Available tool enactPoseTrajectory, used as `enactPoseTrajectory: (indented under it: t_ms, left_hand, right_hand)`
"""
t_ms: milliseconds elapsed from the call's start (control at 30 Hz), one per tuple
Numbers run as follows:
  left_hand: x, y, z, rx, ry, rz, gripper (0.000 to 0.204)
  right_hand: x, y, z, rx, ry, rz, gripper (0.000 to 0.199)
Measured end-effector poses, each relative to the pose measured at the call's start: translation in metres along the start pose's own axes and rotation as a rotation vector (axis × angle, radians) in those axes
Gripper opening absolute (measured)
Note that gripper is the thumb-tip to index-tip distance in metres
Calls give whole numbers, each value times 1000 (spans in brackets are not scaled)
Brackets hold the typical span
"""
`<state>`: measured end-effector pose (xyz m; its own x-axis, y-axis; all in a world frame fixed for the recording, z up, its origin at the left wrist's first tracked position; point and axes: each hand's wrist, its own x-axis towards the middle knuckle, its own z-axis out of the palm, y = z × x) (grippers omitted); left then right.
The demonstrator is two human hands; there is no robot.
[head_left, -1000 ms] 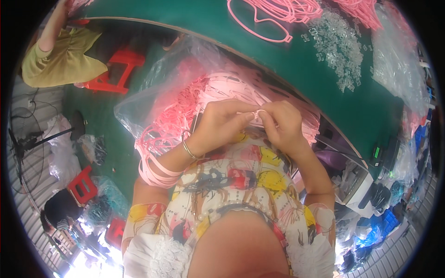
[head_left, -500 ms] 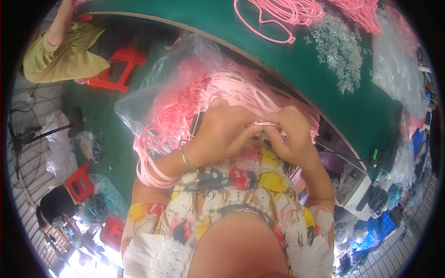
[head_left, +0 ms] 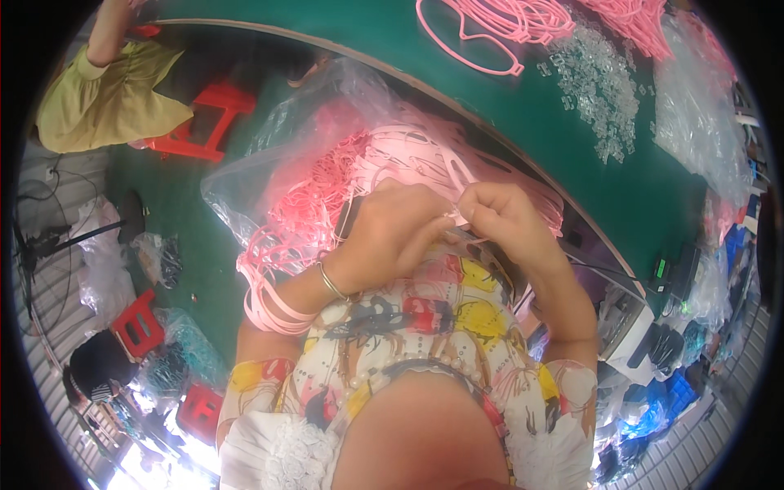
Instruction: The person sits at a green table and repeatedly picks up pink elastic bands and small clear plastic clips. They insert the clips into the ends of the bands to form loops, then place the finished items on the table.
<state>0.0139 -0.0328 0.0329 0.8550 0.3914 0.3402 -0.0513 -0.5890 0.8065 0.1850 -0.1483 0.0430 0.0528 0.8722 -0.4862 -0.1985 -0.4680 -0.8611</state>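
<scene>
My left hand (head_left: 398, 230) and my right hand (head_left: 508, 220) are close together in front of my chest, both with fingers pinched. Between their fingertips shows a short bit of thin pink strap (head_left: 458, 219); the rest of it is hidden. Several pink strap loops (head_left: 265, 304) hang around my left forearm, behind a metal bangle. Just beyond my hands lies a big heap of pink straps (head_left: 400, 155), paler on the right and brighter on the left, partly inside a clear plastic bag (head_left: 237, 192).
Along the far side runs a green table (head_left: 523, 122). On it are looped pink straps (head_left: 523, 20), a pile of small clear plastic buckles (head_left: 600, 90) and a clear bag (head_left: 694, 106). A person in a yellow-green garment (head_left: 106, 98) is at far left near a red stool (head_left: 216, 118).
My right hand has turned and shifted slightly up, its fingers curling tighter at the strap. My left hand stays nearly in place. The person at far left has moved slightly.
</scene>
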Motion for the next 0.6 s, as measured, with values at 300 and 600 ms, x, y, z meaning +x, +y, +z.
enactPoseTrajectory:
  t_ms: [300, 600]
  left_hand:
    - [0, -4, 3, -252, -158, -47, 7]
    - [-1, -1, -4, -746, -259, -412, 13]
  right_hand:
    - [2, 1, -10, 40, -112, 58, 15]
    - [4, 5, -12, 18, -142, -125, 17]
